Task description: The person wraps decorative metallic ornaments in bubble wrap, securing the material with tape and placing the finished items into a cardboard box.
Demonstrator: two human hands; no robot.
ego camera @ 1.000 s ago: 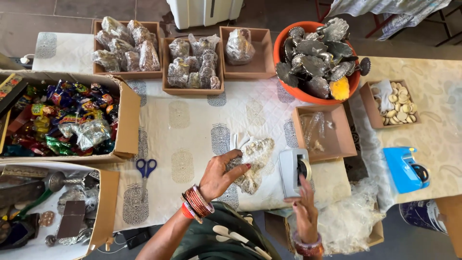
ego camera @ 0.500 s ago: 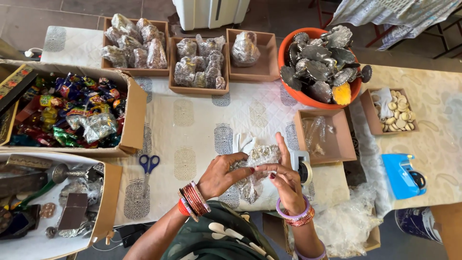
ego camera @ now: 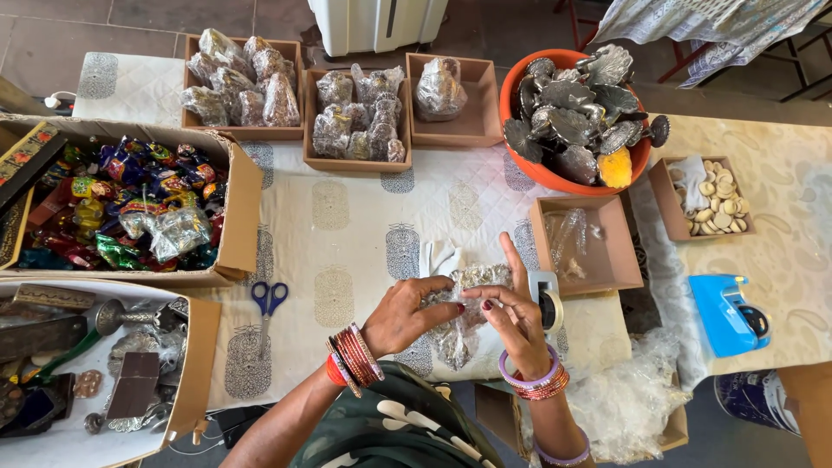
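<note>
Both of my hands meet over a silvery item wrapped in clear plastic point(ego camera: 461, 319) near the table's front edge. My left hand point(ego camera: 406, 314), with red bangles on the wrist, grips its left side. My right hand point(ego camera: 510, 314), with purple and red bangles, pinches its top right, fingers curled on the wrap. A white tape dispenser point(ego camera: 546, 302) stands just right of my right hand. A folded white piece point(ego camera: 438, 256) lies behind the wrapped item.
Blue-handled scissors point(ego camera: 269, 300) lie to the left. Small boxes of wrapped silver items point(ego camera: 359, 113) line the back, beside an orange bowl of silver trinkets point(ego camera: 579, 113). A carton of colourful packets point(ego camera: 130, 208) stands left, a blue tape dispenser point(ego camera: 726, 312) right.
A second ago my right hand was low by the tape dispenser. It has since come up to the wrapped item, and both hands now hold it.
</note>
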